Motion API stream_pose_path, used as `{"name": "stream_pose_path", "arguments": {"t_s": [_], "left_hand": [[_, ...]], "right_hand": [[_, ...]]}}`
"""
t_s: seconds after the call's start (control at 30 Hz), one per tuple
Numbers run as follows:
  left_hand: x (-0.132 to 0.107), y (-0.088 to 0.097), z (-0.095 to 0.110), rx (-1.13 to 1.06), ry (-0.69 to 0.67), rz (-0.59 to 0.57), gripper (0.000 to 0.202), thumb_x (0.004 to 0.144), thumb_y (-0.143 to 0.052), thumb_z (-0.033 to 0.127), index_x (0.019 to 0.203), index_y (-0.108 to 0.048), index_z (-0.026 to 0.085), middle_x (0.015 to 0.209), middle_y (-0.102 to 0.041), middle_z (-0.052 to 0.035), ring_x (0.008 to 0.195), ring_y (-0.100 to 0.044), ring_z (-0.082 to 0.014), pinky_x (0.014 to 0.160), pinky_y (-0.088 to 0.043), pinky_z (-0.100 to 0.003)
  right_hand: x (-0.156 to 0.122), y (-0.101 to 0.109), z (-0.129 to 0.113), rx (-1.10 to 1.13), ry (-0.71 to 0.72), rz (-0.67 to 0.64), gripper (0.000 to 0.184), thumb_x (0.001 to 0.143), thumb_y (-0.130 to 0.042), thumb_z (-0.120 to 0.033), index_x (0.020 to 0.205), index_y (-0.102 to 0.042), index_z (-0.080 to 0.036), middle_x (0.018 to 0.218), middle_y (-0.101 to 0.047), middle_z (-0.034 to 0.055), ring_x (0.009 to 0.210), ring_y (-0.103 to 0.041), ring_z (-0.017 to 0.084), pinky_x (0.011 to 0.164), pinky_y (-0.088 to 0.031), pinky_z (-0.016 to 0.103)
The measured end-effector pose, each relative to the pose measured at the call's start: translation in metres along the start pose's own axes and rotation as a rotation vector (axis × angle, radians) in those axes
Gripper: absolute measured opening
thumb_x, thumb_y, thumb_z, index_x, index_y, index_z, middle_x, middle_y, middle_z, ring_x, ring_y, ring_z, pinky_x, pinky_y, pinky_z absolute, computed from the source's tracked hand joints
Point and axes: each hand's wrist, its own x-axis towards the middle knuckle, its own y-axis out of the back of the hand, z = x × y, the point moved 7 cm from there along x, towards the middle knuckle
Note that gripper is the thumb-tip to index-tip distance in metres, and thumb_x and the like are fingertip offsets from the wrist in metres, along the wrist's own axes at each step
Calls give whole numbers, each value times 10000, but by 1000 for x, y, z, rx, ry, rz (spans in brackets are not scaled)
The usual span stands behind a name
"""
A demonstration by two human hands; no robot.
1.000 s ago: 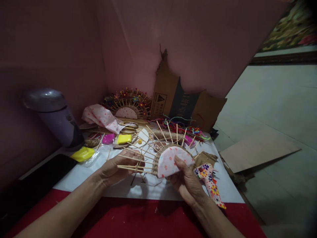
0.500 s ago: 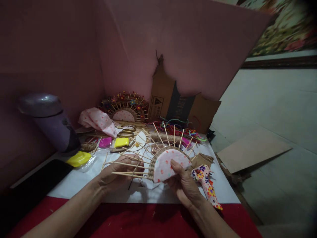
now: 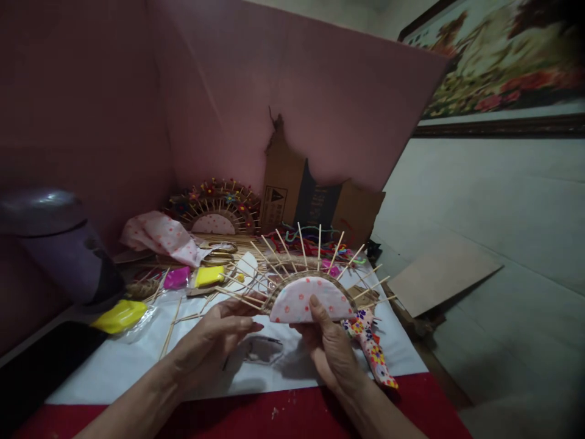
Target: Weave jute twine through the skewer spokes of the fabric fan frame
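My right hand (image 3: pixel 333 353) has its thumb (image 3: pixel 315 306) pressed flat on the front of the half-round piece (image 3: pixel 299 297), with the other fingers hidden behind it, so it is pinched at the middle of its straight lower edge. That edge runs left to right across my view and sits just above the white sheet (image 3: pixel 114 369), lifted off it. The pink dotted cloth faces me, and the wooden sticks (image 3: pixel 301 244) fan up and outward from the woven rim.

My left hand (image 3: pixel 212 335) is spread loosely, gripping nothing. Its fingertips (image 3: pixel 244 305) lie at the left corner of the piece, touching or just under the lowest sticks there; I cannot tell which. So the piece lies up and to the right of the left fingers, and the right hand is the one carrying it.

Just right of my right hand a flower-patterned tool (image 3: pixel 371 350) lies on the sheet. Further back stand a finished fan (image 3: pixel 214 210) and a cardboard box (image 3: pixel 315 204). A yellow packet (image 3: pixel 119 316) lies well to the left.
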Motion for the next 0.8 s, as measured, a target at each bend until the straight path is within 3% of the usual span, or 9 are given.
{"name": "stream_pose_path", "arguments": {"t_s": [0.1, 0.2, 0.33, 0.47, 0.63, 0.73, 0.8], "left_hand": [[1, -15, -9, -53, -20, -42, 286, 782, -602, 208, 1061, -643, 157, 1163, -620, -114, 1051, -559, -223, 911, -419, -331], [3, -24, -18, -110, -14, -67, 326, 805, -583, 243, 1121, -613, 167, 1152, -634, -117, 1063, -572, -233, 919, -425, -344], [3, -21, -22, -131, 32, 36, 371, 738, -666, 256, 1097, -622, 172, 1005, -698, -110, 950, -637, -248, 823, -492, -354], [1, -16, -15, -143, 49, 83, 328, 733, -671, 279, 1028, -652, 137, 974, -703, -130, 905, -651, -264, 789, -515, -372], [2, 8, 7, -118, -82, 169, 242, 758, -637, 241, 961, -669, 112, 980, -697, -121, 918, -640, -242, 802, -526, -357], [0, 32, 24, -87, -195, 299, 158, 722, -667, 213, 847, -683, 116, 936, -702, -92, 869, -638, -212, 761, -544, -330], [-2, 43, 31, -87, -238, 367, 161, 690, -689, 204, 822, -681, 112, 903, -702, -85, 848, -634, -205, 746, -547, -330]], "right_hand": [[-2, -4, 3, -26, 29, -13, 326, 619, -796, -263, 858, -595, -170, 724, -692, -23, 644, -646, 132, 641, -567, 274], [-6, -11, 12, -50, 11, -45, 368, 614, -798, -297, 891, -600, -157, 803, -703, 13, 717, -657, 158, 710, -551, 304], [-12, -17, 21, -113, 7, -83, 361, 631, -779, -352, 891, -622, -157, 863, -701, 32, 752, -652, 166, 720, -524, 295], [-15, -28, 20, -282, 52, -249, 354, 643, -757, -397, 873, -657, -147, 787, -695, 38, 675, -623, 157, 629, -494, 263], [-8, -23, 14, -676, 146, -368, 277, 660, -736, -362, 840, -690, -157, 812, -684, 34, 724, -594, 154, 667, -452, 248], [-2, -12, 10, -1027, 187, -298, 196, 702, -688, -336, 668, -679, -143, 602, -631, 16, 571, -532, 138, 534, -383, 229], [-7, -12, -1, -1126, 330, -274, 235, 757, -632, -315, 583, -638, -157, 547, -591, 5, 539, -498, 131, 522, -358, 229]]}}
